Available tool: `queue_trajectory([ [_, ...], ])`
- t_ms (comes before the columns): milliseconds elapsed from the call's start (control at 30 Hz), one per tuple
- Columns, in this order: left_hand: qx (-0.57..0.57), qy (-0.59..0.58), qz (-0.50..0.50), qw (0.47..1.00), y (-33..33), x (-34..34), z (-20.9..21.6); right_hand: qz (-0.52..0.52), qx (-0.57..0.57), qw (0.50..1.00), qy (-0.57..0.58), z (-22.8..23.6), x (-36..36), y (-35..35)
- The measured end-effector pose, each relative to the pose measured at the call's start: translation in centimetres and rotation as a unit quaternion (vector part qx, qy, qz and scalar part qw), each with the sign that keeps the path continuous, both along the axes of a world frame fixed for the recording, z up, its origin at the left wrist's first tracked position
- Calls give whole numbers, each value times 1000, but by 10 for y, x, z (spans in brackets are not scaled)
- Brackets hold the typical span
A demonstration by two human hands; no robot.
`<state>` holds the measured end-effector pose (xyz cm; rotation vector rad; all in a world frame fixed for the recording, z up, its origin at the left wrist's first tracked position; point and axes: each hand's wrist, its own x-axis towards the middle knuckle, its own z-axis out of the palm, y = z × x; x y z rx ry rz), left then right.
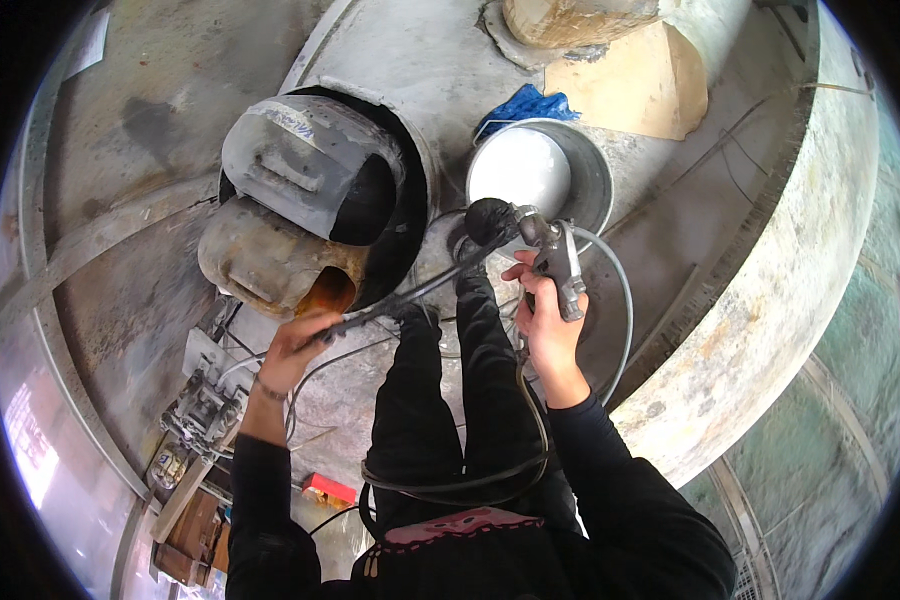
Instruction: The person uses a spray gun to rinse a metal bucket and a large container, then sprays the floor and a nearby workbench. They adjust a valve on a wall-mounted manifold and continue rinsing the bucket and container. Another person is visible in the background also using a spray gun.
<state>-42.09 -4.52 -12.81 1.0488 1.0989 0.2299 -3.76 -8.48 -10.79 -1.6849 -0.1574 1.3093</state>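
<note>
My right hand (548, 325) is wrapped round the grip of a grey metal spray gun (556, 255), with a pale hose (625, 290) curving away from it. My left hand (295, 352) is closed round the near end of a long dark handle (400, 298). This handle runs up to a dark rounded head (490, 222) beside the gun's front; whether the two touch, I cannot tell. Just beyond them stands a metal bucket (595, 170) with white liquid (520, 172) in it.
Two cut-open plastic jugs (300, 165) (260, 255) sit left, by a dark round opening. A blue cloth or bag (530, 105) and brown cardboard (635, 85) lie beyond the bucket. Cables cross near my legs (415, 400). A curved pale wall (760, 310) rises right; machinery (205, 410) stands lower left.
</note>
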Motion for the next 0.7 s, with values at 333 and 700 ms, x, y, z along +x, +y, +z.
queue_trajectory([
  [333,42,212,-100,971,-4,78,-149,116,-12,993,28,-41,-33,3],
  [700,116,221,-142,958,-98,219,-215,232,-115,953,-158,-120,-80,51],
])
